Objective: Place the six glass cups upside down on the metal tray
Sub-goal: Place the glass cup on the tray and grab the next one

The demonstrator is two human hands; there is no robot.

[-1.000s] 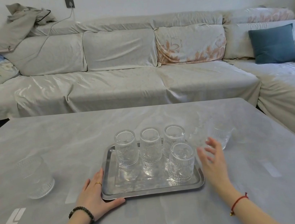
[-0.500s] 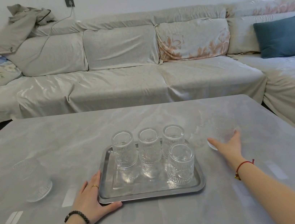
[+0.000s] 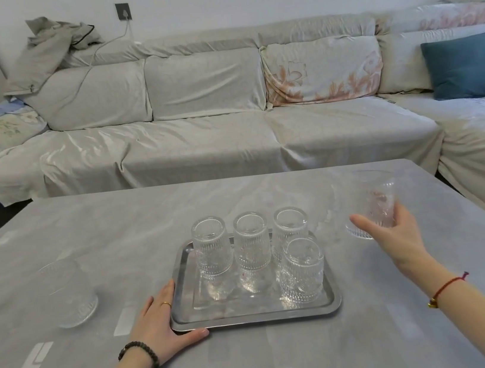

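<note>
On the far left of the table (image 3: 291,361) one glass cup (image 3: 69,294) stands upright, mouth up, alone and well apart from the tray. The left hand (image 3: 164,325) is the nearer one to it, but this hand is busy: it lies flat and relaxed on the table, fingers spread, thumb along the front edge and palm against the left-front corner of the metal tray (image 3: 253,316), grasping nothing, prob. steadying it.

On the tray 4 cups (image 3: 252,241) are already upside down: 3 in a back row, touching or nearly so, and 1 in front on the right side. The front-left and front-middle places look free.

To the right of the tray, the right hand (image 3: 397,233) wraps around the fifth cup (image 3: 376,201) from its near side, thumb to the left, other fingers behind the glass. The cup's long axis is approx. vertical, mouth up, base at the table or just off it; I cannot tell which.

I judge the coming move needs this cup carried left toward the free front places and turned over, w/o knocking the front-right cup, which stands directly in between.
</note>
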